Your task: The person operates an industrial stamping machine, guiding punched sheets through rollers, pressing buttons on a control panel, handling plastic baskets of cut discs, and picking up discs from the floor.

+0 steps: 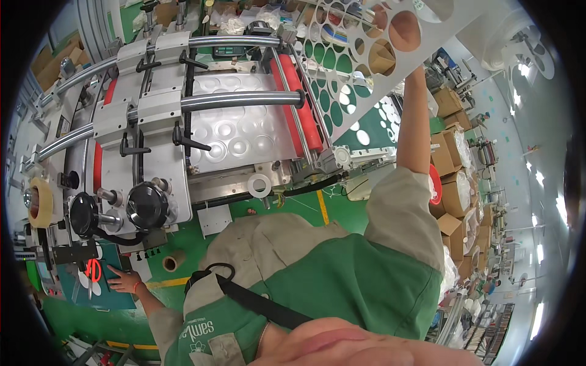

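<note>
Hanging above a flat green belt [377,139], the white, round-holed sheet [430,43] is apparently held clear by the raised right hand [405,33], its grip too hidden to tell. The left hand [127,282] is spread, empty, near orange-handled scissors [93,268], perhaps for balance.

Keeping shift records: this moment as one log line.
Left hand: spread beside orange-handled scissors | Right hand: behind raised perforated white sheet

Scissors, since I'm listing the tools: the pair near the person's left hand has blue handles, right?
Not blue: the scissors are orange-handled, as the head view shows. They do lie near the left hand.
</note>
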`<state>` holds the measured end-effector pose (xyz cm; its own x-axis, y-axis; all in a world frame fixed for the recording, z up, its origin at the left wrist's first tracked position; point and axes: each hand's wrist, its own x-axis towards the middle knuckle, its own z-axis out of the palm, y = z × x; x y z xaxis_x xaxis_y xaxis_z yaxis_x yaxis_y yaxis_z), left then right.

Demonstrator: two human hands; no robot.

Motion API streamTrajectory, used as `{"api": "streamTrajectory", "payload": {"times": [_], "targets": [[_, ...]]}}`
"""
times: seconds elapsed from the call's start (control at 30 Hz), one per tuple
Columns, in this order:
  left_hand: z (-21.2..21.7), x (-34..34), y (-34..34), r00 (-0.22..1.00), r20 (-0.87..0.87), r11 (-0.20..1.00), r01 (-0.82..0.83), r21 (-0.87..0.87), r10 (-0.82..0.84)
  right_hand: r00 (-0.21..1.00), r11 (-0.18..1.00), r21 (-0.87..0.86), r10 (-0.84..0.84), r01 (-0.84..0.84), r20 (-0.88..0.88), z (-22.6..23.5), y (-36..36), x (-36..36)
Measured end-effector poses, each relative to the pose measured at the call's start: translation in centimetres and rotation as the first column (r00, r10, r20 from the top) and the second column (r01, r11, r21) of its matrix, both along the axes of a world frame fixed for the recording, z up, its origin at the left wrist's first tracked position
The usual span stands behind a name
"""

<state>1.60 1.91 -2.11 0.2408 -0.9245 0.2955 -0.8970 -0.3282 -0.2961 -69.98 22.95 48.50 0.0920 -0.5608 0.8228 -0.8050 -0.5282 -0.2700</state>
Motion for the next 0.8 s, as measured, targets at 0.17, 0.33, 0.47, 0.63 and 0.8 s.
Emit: {"api": "streamTrajectory", "payload": {"times": [0.17, 0.33, 0.47, 0.63, 0.8], "targets": [[-0.2, 0.4, -0.1, 0.998, -0.059, 0.999, 0.013, -0.051, -0.016, 0.909, 0.911, -0.004, -0.413, 0.413, -0.051, -1.1, 1.3, -0.4], [-0.2, 0.0, -0.1, 0.998, -0.064, 1.0, -0.011, 0.004, 0.011, 0.811, 0.817, 0.082, -0.545, 0.571, -0.212, -6.1, 3.0, 0.1], [0.8, 0.0, 0.6, 0.999, -0.035, 0.998, -0.033, 0.052, 0.034, 0.934, 0.902, 0.332, -0.334, 0.276, 0.13, -8.9, 3.3, 1.0], [0.3, -0.7, 0.0, 0.998, -0.041, 0.998, -0.044, 0.043, 0.045, 0.665, 0.677, 0.123, -0.736, 0.726, 0.129, -9.8, 5.0, 2.0], [0.7, -0.8, -0.1, 0.997, -0.048, 0.994, -0.064, 0.089, 0.068, 0.657, 0.654, 0.072, -0.753, 0.753, -0.021, -19.1, 7.7, -2.4]]}}
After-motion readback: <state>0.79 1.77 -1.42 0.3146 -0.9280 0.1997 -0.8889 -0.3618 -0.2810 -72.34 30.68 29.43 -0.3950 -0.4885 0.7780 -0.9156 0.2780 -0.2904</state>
